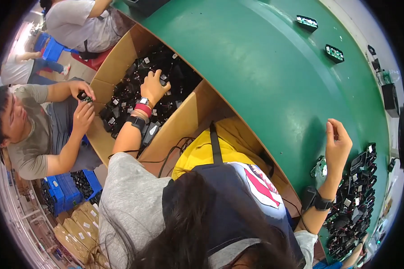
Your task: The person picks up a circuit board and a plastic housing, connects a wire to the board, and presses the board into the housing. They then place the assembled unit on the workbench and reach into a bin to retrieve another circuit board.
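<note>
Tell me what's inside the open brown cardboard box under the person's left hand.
The cardboard box holds a jumbled heap of small black plastic-looking parts, some with white patches. The left hand covers some; the heap hides whatever lies deeper, including the bottom.

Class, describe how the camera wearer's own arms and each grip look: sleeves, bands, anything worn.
The left sleeve and right sleeve are light grey. The left wrist carries a black strap, a dark red band and a small, pale, squarish piece nearest the left grip. A black wristband circles the right wrist. The left grip and right grip are gloveless.
</note>
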The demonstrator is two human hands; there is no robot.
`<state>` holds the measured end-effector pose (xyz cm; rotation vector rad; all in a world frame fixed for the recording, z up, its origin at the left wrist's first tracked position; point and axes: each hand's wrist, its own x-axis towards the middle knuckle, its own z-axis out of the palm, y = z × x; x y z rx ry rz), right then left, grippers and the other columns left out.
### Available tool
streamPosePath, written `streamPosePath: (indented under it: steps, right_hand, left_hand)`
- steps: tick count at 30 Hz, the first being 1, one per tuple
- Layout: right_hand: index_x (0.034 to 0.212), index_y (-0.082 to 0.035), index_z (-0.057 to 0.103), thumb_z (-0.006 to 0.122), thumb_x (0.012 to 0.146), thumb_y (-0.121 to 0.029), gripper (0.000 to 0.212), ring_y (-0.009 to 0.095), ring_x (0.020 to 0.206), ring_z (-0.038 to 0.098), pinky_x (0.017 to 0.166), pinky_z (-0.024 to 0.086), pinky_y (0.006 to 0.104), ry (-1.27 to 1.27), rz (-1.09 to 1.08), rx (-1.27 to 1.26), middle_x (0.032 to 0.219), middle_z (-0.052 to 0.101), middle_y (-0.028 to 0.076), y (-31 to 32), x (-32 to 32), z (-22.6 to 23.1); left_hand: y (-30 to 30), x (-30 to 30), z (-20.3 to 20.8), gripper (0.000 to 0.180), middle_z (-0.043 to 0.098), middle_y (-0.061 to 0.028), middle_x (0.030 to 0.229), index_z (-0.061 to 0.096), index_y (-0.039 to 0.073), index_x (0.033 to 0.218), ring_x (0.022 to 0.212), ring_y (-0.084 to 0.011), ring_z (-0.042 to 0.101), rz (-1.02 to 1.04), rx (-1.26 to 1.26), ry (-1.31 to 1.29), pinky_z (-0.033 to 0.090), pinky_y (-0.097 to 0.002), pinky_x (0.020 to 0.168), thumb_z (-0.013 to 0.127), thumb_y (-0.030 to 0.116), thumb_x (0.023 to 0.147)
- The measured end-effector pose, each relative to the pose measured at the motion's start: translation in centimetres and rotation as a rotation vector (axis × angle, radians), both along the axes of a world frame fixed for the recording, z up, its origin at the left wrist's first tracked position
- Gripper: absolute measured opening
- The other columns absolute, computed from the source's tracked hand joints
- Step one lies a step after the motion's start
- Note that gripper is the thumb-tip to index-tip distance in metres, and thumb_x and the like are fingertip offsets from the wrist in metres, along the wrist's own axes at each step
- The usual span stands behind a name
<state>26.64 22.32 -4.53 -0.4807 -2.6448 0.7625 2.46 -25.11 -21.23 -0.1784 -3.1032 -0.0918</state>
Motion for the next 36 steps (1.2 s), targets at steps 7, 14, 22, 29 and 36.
streamPosePath:
  steps: [7,14,22,29,36]
  right_hand:
    - [0.098,0.001,0.067,0.064,0.09,-0.008,0.013,0.01,0.071,0.059,0.064,0.048,0.0242,0.005,-0.17,0.071,0.079,0.065,0.005,0.4,3.6,1.8]
    - [0.091,0.0,0.066,0.068,0.082,-0.003,0.01,0.027,0.07,0.064,0.062,0.05,0.0318,-0.001,-0.113,0.054,0.084,0.067,0.013,-2.9,8.4,1.8]
    - [0.096,0.0,0.069,0.067,0.085,-0.003,0.012,0.015,0.066,0.063,0.062,0.049,0.0254,0.226,-0.488,0.174,0.083,0.068,0.01,-2.6,12.3,2.0]
    - [0.097,0.002,0.068,0.062,0.089,-0.001,0.01,0.005,0.065,0.056,0.059,0.044,0.0194,0.274,-0.835,0.109,0.075,0.062,0.0,-2.5,18.0,3.2]
    - [0.097,0.003,0.068,0.066,0.086,-0.005,0.014,0.005,0.064,0.054,0.057,0.042,0.02,0.282,-0.628,0.178,0.079,0.067,0.004,3.7,12.5,5.5]
  left_hand:
    - [-0.8,-2.7,-3.6,0.068,0.054,-0.0185,0.128,0.054,0.009,0.13,0.119,-0.0364,0.05,-0.185,0.06,0.026,0.042,-0.0452,0.099,0.071,0.047,0.076]
    - [4.5,-2.4,16.7,0.03,0.063,-0.0116,0.113,0.059,-0.003,0.118,0.097,-0.0168,0.06,-0.242,0.693,0.532,0.047,-0.0286,0.086,0.063,0.008,0.091]
    - [37.0,6.6,22.8,0.028,0.067,-0.0099,0.103,0.067,0.008,0.106,0.095,-0.0266,0.063,-1.706,0.75,-0.166,0.051,-0.034,0.082,0.068,0.002,0.079]
    - [44.5,14.7,15.0,0.036,0.053,-0.0052,0.129,0.056,0.013,0.121,0.113,-0.0234,0.051,-2.451,0.259,-0.2,0.044,-0.0361,0.09,0.059,0.02,0.086]
    - [43.8,12.9,13.8,0.017,0.064,-0.0074,0.102,0.061,0.007,0.102,0.093,-0.0267,0.06,-2.146,0.529,-0.414,0.05,-0.0366,0.079,0.062,0.013,0.087]
